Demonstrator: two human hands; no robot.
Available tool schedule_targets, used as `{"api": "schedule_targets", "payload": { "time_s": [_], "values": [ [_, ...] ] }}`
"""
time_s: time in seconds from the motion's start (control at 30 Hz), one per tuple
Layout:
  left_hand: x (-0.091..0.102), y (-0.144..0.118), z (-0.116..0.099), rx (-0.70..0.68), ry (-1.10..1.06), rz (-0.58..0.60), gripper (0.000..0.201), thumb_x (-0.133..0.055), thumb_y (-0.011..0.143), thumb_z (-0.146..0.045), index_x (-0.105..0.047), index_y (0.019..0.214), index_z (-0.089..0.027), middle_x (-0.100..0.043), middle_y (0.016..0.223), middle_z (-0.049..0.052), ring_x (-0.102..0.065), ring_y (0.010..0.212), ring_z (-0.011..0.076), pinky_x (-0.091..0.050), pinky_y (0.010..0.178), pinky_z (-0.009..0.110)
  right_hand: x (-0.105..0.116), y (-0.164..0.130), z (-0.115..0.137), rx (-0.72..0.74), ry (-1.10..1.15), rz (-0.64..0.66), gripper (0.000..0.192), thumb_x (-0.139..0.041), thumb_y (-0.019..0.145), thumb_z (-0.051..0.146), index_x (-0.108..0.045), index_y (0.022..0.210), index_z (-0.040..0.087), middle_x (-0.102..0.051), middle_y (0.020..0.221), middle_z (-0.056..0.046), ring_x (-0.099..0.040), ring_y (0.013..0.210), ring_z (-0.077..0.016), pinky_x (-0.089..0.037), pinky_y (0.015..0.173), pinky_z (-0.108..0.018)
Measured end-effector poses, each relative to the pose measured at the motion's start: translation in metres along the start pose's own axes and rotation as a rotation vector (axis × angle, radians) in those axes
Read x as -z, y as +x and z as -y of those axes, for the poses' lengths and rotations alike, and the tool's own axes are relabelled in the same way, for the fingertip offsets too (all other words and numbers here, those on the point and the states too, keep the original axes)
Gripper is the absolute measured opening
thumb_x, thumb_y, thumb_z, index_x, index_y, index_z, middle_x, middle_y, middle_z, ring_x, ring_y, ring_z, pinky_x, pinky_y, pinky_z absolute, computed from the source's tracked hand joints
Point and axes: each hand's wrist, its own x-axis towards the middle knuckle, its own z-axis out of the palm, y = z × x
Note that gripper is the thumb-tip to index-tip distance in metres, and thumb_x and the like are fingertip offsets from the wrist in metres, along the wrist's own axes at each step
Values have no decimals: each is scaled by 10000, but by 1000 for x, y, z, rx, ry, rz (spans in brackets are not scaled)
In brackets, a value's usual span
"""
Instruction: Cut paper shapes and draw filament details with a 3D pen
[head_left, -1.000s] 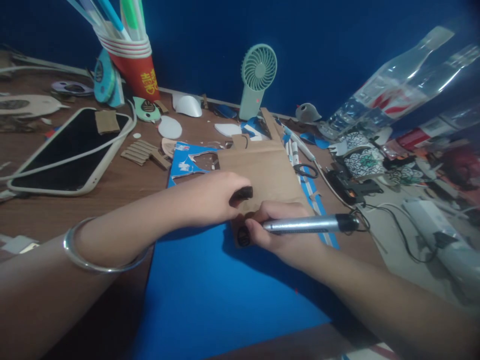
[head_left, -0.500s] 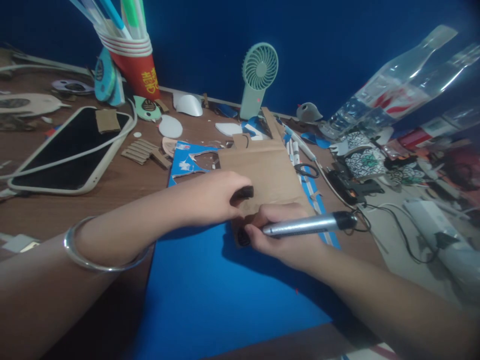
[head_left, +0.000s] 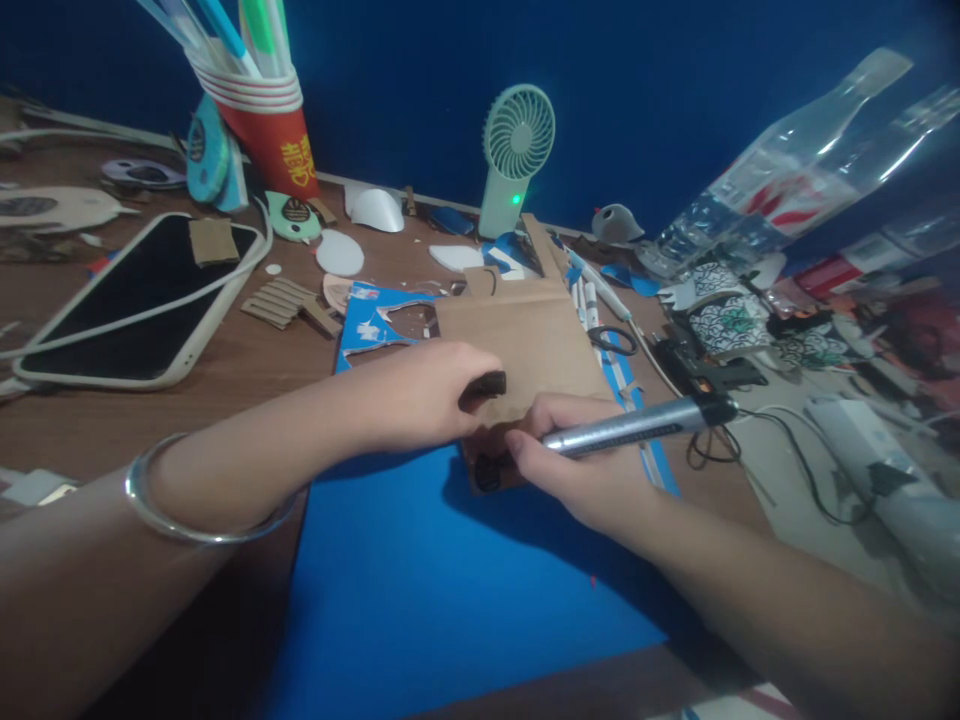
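Observation:
A brown cardboard piece point(head_left: 525, 335) lies over a blue sheet point(head_left: 390, 590). My left hand point(head_left: 427, 395) is closed at the cardboard's left edge, its fingertips partly hidden. A small dark thing point(head_left: 491, 384) shows beside its thumb; I cannot tell what it is. In my right hand point(head_left: 577, 465) is a silver marker point(head_left: 622, 427) with a black end, gripped like a pen and tilted, the black end up to the right. Its tip is hidden behind the fingers, close to a black inked patch point(head_left: 489, 472) on the cardboard's near corner.
To the left lies a phone point(head_left: 135, 300) with a white cable across it. Behind stand a red paper cup point(head_left: 274, 150) of pens and a small green fan point(head_left: 517, 150). Plastic bottles point(head_left: 780, 170), scissors point(head_left: 613, 341) and a white power strip point(head_left: 877, 480) are on the right.
My right hand has shifted slightly right with the marker, uncovering more of the black patch. The left hand stays in place. The fan's light went from red to green.

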Motion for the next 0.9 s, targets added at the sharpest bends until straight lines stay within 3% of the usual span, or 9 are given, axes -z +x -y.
{"api": "schedule_targets", "payload": {
  "time_s": [0.23, 0.37, 0.47, 0.53, 0.73, 0.8, 0.9],
  "values": [
    [1, 1, -2, -1, 32, 19, 183, -587, 652, -346, -477, 660, -200, -560, 651, -9, -489, 578, 144, -267, 481, 248, -2, -1, -5, -115, 274, -114, 324, -570, 714, 237, -368, 465, 193, -327, 411, 71, -319, 375, -62, -254, 364, -192],
    [3, -1, -5, 15, 41, 12, 196, -581, 661, -367, -477, 665, -201, -566, 667, -9, -498, 596, 151, -277, 490, 246, -8, -4, -14, 23, 525, -285, 326, -508, 808, 353, -483, 533, 180, -348, 393, 69, -294, 343, -61, -225, 347, -195],
    [4, -4, -6, -3, 27, -2, 166, -532, 696, -345, -455, 657, -203, -543, 638, -19, -484, 574, 141, -276, 484, 240, -12, -1, -18, 39, 656, -380, 153, -533, 807, 284, -510, 685, 195, -421, 431, 78, -356, 363, -63, -263, 369, -177],
    [4, -6, -7, -18, 21, -10, 139, -507, 707, -310, -437, 652, -202, -522, 614, -26, -474, 557, 132, -278, 482, 234, -13, 3, -19, -18, 704, -368, 81, -559, 787, 241, -490, 759, 210, -466, 470, 82, -400, 396, -68, -309, 401, -172],
    [4, -9, -10, -18, 63, -33, 144, -481, 719, -307, -445, 642, -190, -513, 590, -14, -485, 552, 137, -297, 494, 239, -13, 9, -19, -113, 650, -300, 129, -598, 760, 286, -512, 734, 194, -495, 525, 66, -432, 438, -75, -329, 421, -175],
    [3, -10, -13, -18, 68, -28, 117, -481, 722, -295, -491, 678, -186, -550, 630, 0, -519, 588, 151, -321, 514, 243, -12, 9, -17, -125, 585, -241, 139, -635, 731, 297, -552, 733, 185, -542, 598, 39, -486, 508, -92, -383, 473, -195],
    [1, -13, -20, -8, 128, -108, 128, -478, 717, -232, -570, 798, -196, -623, 756, 29, -574, 708, 185, -367, 584, 257, -12, 8, -13, -97, 570, -166, 161, -680, 680, 305, -612, 759, 183, -618, 718, -10, -572, 652, -143, -461, 588, -243]
  ]
}}
